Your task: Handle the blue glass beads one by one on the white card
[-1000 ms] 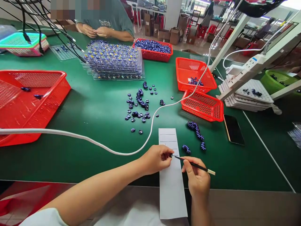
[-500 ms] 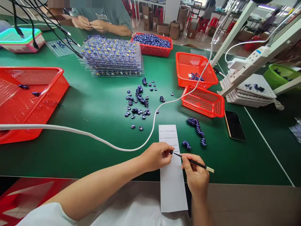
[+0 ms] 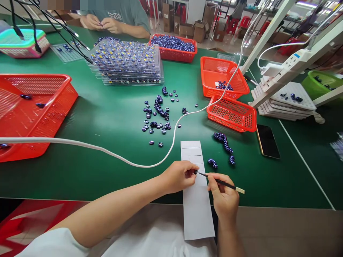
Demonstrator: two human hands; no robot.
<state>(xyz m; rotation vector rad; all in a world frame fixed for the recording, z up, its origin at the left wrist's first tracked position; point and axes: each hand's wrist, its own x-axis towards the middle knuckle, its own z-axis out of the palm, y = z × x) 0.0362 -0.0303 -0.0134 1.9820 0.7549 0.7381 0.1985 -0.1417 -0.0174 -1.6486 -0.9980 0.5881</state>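
Note:
Over a ruled strip of white paper [image 3: 198, 214], my left hand [image 3: 180, 175] pinches a small dark piece [image 3: 195, 172] like the beads on the table. My right hand [image 3: 224, 192] is closed round a thin black brush [image 3: 226, 183] with a pale end, held like a pen. The brush tip meets or nearly meets the dark piece; contact is too small to tell. Right of the paper lie a short row of shiny dark-blue beads [image 3: 212, 163] and a longer curved row [image 3: 225, 144]. Beyond the paper, loose beads [image 3: 160, 125] are scattered on the green table [image 3: 112, 117].
A white cable [image 3: 139, 165] crosses the table in front of my hands. Red baskets [image 3: 230, 123] stand at the right, a larger one [image 3: 61, 103] at the left. Stacked clear trays [image 3: 134, 80] hold beads. A phone [image 3: 268, 141] lies right. Another person's hands [image 3: 103, 24] are across the table.
Both hands keep nearly the same pose, with the brush tip still at the dark piece. The whole view has shifted very slightly.

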